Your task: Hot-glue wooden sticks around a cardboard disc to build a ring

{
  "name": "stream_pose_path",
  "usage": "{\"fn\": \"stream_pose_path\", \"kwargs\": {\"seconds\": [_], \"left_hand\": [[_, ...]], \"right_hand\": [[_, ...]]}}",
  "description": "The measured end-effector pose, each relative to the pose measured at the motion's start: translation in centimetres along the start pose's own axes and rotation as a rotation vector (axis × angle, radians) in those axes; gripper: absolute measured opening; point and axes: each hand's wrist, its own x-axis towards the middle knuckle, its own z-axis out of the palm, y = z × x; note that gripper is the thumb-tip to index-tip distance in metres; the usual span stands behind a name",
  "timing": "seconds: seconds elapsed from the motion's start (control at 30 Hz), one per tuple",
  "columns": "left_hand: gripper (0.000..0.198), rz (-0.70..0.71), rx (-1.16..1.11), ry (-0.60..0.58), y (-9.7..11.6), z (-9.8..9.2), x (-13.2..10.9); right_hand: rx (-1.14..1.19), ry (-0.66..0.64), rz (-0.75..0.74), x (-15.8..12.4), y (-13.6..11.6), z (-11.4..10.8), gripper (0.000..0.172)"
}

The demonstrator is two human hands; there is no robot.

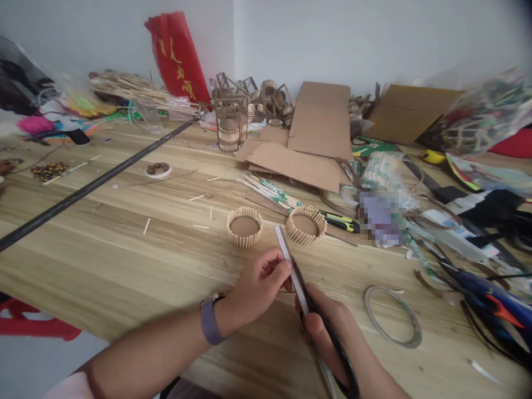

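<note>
My left hand [262,280], with a watch on the wrist, pinches a narrow white strip [282,242] between thumb and fingers. Black-handled scissors [348,363] are in my right hand [338,318], and its thumb presses on the lower part of the same strip. The strip runs slantwise along the scissors; whether the blades touch it I cannot tell. Just beyond my hands stand two round cups of short wooden sticks, the left cup [244,228] and the right cup [305,226], each with a brown base inside.
To the right lie a tape roll [368,302] and a blue glue gun [490,288]. A yellow-black utility knife [338,220] is behind the right cup. Cardboard sheets [320,119], a lantern-like stick frame [228,133] and a red bag [178,55] stand farther back. Loose sticks [147,225] lie leftward.
</note>
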Motion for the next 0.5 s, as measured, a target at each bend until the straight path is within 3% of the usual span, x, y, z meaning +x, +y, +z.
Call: {"fn": "stream_pose_path", "kwargs": {"seconds": [0.27,0.5], "left_hand": [[0.024,-0.017,-0.049,-0.006,-0.19,0.01,0.0],[0.024,-0.06,-0.056,-0.103,-0.35,0.32,-0.32]], "right_hand": [[-0.026,0.023,0.002,-0.01,0.35,-0.15,0.075],[0.003,0.005,-0.004,-0.11,0.38,-0.19,0.084]]}}
